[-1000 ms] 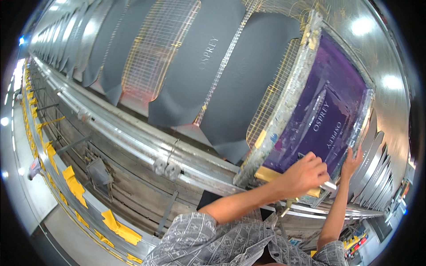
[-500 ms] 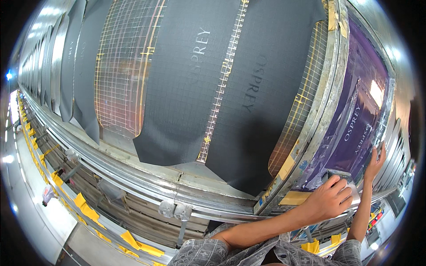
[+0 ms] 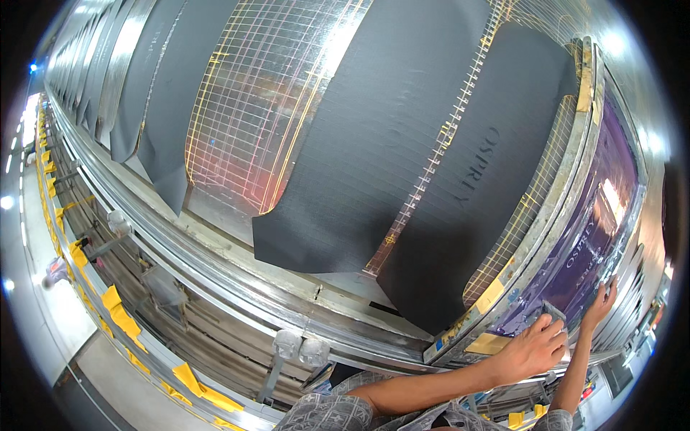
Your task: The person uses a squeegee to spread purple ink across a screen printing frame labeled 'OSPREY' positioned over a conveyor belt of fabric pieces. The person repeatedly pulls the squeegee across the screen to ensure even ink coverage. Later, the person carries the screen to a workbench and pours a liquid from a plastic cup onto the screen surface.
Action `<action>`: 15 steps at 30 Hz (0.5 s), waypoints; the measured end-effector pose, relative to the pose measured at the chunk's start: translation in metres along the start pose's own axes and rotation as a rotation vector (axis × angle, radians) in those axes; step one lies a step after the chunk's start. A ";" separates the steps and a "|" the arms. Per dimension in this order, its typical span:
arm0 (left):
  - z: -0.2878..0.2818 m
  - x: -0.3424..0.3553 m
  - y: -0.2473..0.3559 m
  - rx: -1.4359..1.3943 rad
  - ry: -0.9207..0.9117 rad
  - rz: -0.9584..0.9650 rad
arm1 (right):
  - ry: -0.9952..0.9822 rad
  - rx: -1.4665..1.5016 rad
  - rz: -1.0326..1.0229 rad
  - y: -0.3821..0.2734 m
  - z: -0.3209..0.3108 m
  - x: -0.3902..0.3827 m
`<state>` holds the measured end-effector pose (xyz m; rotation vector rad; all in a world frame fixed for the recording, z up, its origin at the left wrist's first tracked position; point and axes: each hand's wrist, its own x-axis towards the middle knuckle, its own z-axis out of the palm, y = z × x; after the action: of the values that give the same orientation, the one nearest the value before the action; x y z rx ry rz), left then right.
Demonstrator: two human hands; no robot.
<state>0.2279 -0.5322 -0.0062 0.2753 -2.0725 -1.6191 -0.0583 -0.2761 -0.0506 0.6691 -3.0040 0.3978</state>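
At the lower right, my left hand is closed around a flat grey squeegee, whose far end shows past the knuckles. It sits at the near end of a printing screen with purple mesh in a worn metal frame. My right hand lies by the screen's right edge, fingers stretched out and apart, holding nothing I can see. Left of the screen lie two black fabric panels, one nearer with faint dark lettering and another further left.
A metal rail runs along the table's near side, with two wrapped knobs on it. Yellow cloth strips hang along a lower bar. A gridded table surface shows between panels. More dark panels stretch away at left.
The view has shifted, so the panels appear further right. My right hand has come nearer along the screen's edge. My left hand stays closed on the squeegee at the screen's near end.
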 end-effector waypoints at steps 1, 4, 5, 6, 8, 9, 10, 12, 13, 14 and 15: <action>-0.001 0.001 0.000 0.008 0.014 0.006 | 0.001 0.004 0.007 0.000 0.000 0.001; -0.002 0.003 0.002 0.016 0.025 -0.007 | 0.009 0.056 0.006 0.007 0.001 0.003; -0.002 0.002 0.004 0.018 0.023 -0.016 | 0.013 0.044 -0.008 0.007 0.002 0.004; -0.001 0.001 0.003 0.043 0.019 0.009 | 0.019 0.034 -0.019 0.008 0.005 0.004; -0.003 0.002 -0.001 0.081 0.011 0.064 | 0.030 -0.003 -0.019 0.010 0.005 0.002; -0.007 0.002 0.000 0.121 0.005 0.098 | 0.029 -0.021 -0.001 0.009 0.007 -0.005; -0.005 0.004 0.002 0.195 -0.034 0.128 | 0.043 -0.043 0.011 0.009 0.005 -0.005; 0.001 0.008 0.005 0.337 -0.116 0.192 | 0.071 -0.067 -0.009 0.014 0.013 -0.009; 0.003 0.012 0.007 0.395 -0.161 0.205 | 0.088 -0.077 0.010 0.030 0.018 -0.015; 0.006 0.021 0.008 0.456 -0.201 0.215 | 0.110 -0.085 -0.073 0.020 0.026 -0.015; 0.001 0.036 0.012 0.552 -0.376 0.173 | 0.095 -0.139 -0.036 -0.002 0.031 -0.011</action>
<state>0.1981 -0.5437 0.0144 -0.0363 -2.7243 -1.0287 -0.0473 -0.2810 -0.0812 0.6713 -2.8928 0.2104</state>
